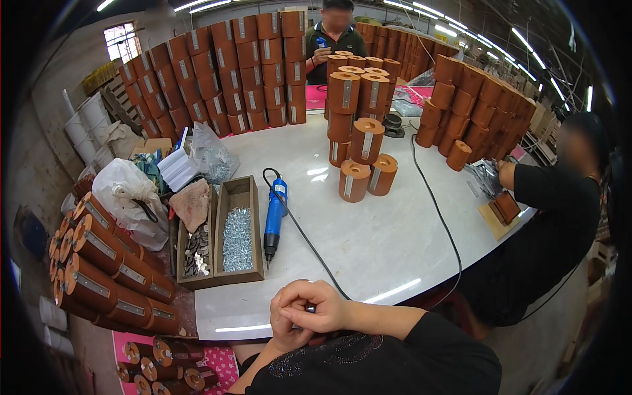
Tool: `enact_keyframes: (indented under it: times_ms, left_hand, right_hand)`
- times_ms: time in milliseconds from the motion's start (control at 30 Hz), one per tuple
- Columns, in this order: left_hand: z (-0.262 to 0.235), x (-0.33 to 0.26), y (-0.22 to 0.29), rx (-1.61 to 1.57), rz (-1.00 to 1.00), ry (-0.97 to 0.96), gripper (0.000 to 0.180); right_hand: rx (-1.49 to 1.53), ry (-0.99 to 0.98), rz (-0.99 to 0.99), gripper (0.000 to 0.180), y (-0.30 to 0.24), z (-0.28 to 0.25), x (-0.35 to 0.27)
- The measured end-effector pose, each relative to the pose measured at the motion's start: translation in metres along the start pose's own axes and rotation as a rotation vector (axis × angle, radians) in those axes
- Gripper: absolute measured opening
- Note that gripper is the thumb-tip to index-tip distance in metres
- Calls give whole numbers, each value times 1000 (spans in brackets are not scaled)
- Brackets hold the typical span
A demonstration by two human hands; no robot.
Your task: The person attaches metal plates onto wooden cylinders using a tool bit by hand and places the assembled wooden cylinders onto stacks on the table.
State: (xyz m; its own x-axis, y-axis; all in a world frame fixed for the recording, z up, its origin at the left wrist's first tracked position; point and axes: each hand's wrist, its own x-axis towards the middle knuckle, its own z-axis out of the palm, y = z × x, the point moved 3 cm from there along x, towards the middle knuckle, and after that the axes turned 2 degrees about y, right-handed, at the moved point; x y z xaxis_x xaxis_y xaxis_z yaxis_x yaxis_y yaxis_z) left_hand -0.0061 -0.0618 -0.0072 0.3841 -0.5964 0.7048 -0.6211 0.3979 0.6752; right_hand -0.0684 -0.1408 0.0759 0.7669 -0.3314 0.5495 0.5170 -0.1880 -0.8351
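Head view, watched from my distant seat: past the bench's left edge, brown cylinders with metal strips lie stacked. Near that edge, toward the near left corner, stands a wooden box of loose silvery screws; I judge them light, hard and quick to slip, best pinched one at a time. Just right of it lies the blue power screwdriver, bit toward the near edge. I expect a stiff, fairly heavy barrel, smooth enough to slide; I would wrap a palm around its blue middle, clear of the bit, and allow for drag from its cord. At the near edge, the left hand and right hand fold together, fingers curled closely; I cannot tell whether they enclose anything. The screwdriver lies beyond them, untouched.
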Motion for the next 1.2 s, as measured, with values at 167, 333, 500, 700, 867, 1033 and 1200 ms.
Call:
enact_keyframes:
  times_ms: [167, 333, 500, 700, 867, 1033, 1200]
  left_hand:
    - [-3, 0, 4, -56, -39, 13, 28]
    - [-8, -10, 15, -112, -93, 47, 26]
    - [-10, 1, 9, 49, 65, 20, 22]
    - [-10, 4, 2, 48, 142, 31, 27]
    - [-8, 6, 3, 63, 88, 20, 35]
    - [-9, 5, 11, 63, 79, 30, 34]
    - [-5, 12, 14, 58, 56, 48, 27]
  right_hand:
    - [11, 18, 112, 5, 3, 1, -2]
    - [-155, -95, 184, 9, -11, 8, -2]
    - [-333, 238, 179, 16, 6, 1, -10]
    - [275, 450, 63, 9, 10, -17, -2]
    - [258, 275, 98, 21, 11, -23, 2]
    - [216, 268, 63, 14, 5, -10, -2]
    - [107, 332, 183, 10, 11, -15, -9]
